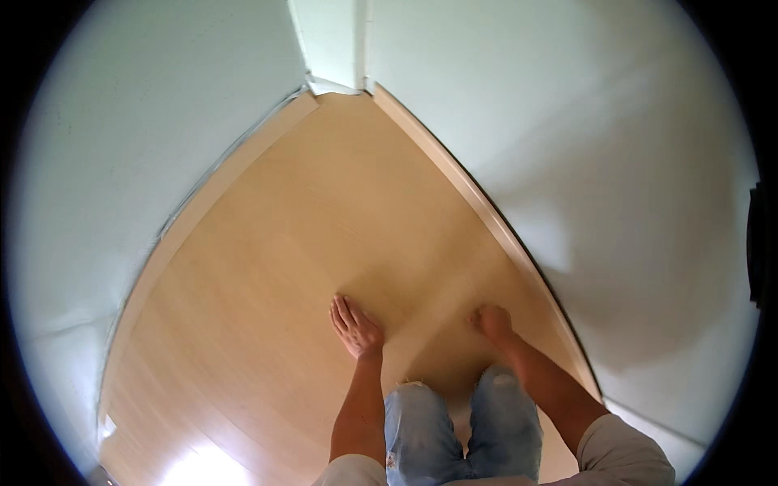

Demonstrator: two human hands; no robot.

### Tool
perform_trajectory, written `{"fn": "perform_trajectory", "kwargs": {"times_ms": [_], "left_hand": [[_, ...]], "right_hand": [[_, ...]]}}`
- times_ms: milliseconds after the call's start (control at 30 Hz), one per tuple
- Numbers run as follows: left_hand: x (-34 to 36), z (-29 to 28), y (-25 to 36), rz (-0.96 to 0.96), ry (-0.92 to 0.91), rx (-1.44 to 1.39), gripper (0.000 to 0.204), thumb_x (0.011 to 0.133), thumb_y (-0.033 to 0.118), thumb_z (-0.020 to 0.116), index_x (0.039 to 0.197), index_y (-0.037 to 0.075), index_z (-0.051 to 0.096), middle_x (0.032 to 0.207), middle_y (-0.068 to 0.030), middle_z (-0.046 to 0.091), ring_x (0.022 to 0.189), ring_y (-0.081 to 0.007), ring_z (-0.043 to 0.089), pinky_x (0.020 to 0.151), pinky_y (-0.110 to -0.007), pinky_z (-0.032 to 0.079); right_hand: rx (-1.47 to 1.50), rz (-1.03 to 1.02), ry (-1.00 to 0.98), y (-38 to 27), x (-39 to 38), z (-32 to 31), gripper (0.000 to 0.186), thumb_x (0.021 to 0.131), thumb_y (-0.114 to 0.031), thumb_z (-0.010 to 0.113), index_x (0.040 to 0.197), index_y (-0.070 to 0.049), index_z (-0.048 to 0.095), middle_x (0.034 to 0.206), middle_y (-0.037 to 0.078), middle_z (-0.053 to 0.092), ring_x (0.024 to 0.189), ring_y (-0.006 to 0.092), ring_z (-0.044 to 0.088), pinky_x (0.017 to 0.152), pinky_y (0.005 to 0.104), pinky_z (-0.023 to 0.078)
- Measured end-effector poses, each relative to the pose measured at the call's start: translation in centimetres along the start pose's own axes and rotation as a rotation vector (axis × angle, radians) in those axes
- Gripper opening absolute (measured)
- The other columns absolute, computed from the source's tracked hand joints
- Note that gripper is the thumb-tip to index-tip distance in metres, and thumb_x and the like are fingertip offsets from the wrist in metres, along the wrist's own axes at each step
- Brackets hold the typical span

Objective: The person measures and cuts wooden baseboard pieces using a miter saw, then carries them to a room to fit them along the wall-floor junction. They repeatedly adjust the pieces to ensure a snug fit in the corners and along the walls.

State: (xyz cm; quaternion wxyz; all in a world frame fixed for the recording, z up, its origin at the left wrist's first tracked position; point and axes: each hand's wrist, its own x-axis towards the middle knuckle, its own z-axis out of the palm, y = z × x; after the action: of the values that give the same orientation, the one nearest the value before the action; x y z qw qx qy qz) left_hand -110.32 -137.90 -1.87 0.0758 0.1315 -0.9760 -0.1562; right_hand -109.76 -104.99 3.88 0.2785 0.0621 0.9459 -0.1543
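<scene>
My left hand (356, 326) is stretched out over the light wooden floor (324, 219), with its fingers straight and close together. It holds nothing that I can see; whether the palm touches the boards I cannot tell. To its right, my right hand (491, 322) is curled closed, low over the floor and nearer to the right-hand wall. What it holds, if anything, is hidden in the fingers. My knees in faded blue jeans (462, 421) are bent between my two forearms.
Pale walls (154, 105) close in on both sides and meet at a narrow far corner. A wooden baseboard (478, 202) runs along the right wall, another (219, 174) along the left. Bright light glares off the floor at lower left. A dark object (756, 243) shows at the right rim.
</scene>
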Motion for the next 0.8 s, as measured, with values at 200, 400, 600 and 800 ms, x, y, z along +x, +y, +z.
{"fn": "perform_trajectory", "kwargs": {"times_ms": [200,400,600,800], "left_hand": [[-0.6,6.2,-4.8,0.378,0.392,0.059,0.057,0.101,0.02,0.048,0.151,-0.006,0.037,0.158,-0.0249,0.036,0.146,-0.0406,0.034,0.121,-0.051,0.028],[-1.5,7.1,-4.4,0.182,0.075,0.581,0.059,0.105,0.044,0.046,0.145,0.001,0.05,0.148,-0.0157,0.05,0.132,-0.0309,0.053,0.103,-0.046,0.045],[-5.4,-6.9,2.5,0.566,-0.409,0.764,0.082,0.104,0.053,0.043,0.161,0.005,0.01,0.166,-0.019,0.013,0.153,-0.0342,0.02,0.124,-0.042,0.022],[-21.6,-17.8,2.1,0.784,-0.863,0.284,0.069,0.105,0.046,0.044,0.155,0.003,0.024,0.156,-0.0205,0.029,0.142,-0.0348,0.034,0.117,-0.046,0.032]], "right_hand": [[0.131,0.008,0.005,2.4,3.6,5.2,0.052,0.08,-0.057,0.072,0.074,-0.005,0.07,0.078,0.017,0.067,0.074,0.0381,0.066,0.067,0.0522,0.049],[-0.013,-0.021,-0.014,6.1,3.5,11.5,0.066,0.073,-0.065,0.071,0.079,0.001,0.072,0.081,0.019,0.069,0.077,0.0381,0.066,0.067,0.0512,0.051],[0.086,-0.163,-0.072,10.8,-12.7,14.2,0.04,0.078,-0.041,0.068,0.084,-0.002,0.072,0.085,0.018,0.071,0.081,0.0374,0.068,0.07,0.0493,0.053],[0.182,0.387,-0.338,27.6,-52.3,17.6,0.015,0.083,-0.016,0.066,0.09,-0.004,0.073,0.09,0.016,0.072,0.085,0.0367,0.069,0.073,0.0475,0.055]]}}
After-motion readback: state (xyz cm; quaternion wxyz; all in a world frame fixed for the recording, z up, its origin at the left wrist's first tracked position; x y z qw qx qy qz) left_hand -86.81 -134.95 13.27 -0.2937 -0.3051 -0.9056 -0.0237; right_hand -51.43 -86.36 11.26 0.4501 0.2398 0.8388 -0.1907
